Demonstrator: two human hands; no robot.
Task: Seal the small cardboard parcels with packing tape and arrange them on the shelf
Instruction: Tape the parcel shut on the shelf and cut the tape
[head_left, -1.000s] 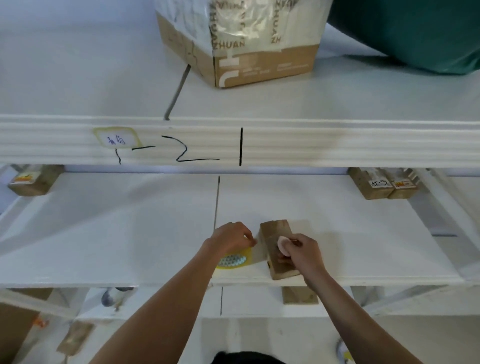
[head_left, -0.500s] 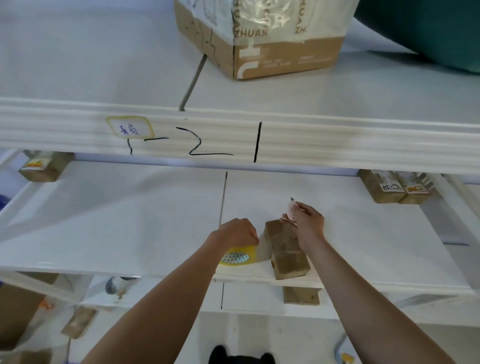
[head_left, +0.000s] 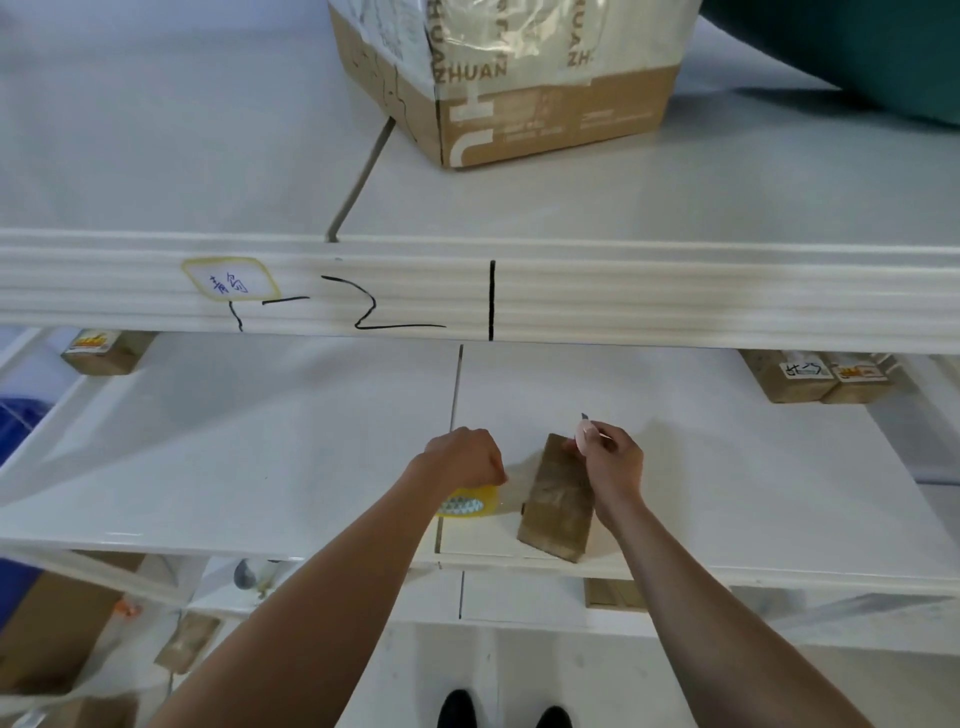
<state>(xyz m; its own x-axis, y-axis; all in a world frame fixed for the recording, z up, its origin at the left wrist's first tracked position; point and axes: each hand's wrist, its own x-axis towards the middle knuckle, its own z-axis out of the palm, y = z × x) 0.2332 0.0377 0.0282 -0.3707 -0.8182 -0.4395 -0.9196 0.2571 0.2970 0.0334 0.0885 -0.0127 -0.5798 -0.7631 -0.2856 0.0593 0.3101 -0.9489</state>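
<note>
A small brown cardboard parcel (head_left: 558, 499) lies on the white middle shelf (head_left: 260, 457), near its front edge. My left hand (head_left: 465, 457) grips a yellow roll of packing tape (head_left: 467, 504) just left of the parcel, and a clear strip runs from the roll to the parcel's side. My right hand (head_left: 613, 462) sits at the parcel's far end and holds a small pale pink cutter (head_left: 586, 435) with a thin dark blade pointing up.
A large taped carton (head_left: 509, 78) stands on the top shelf (head_left: 675, 208) beside something dark green (head_left: 857, 47). Small labelled parcels sit at the back left (head_left: 106, 351) and back right (head_left: 815, 376) of the middle shelf. More boxes lie on lower levels and the floor.
My right hand has moved from the parcel's top to its far end and lifted the cutter upright. The left hand has stayed on the tape roll.
</note>
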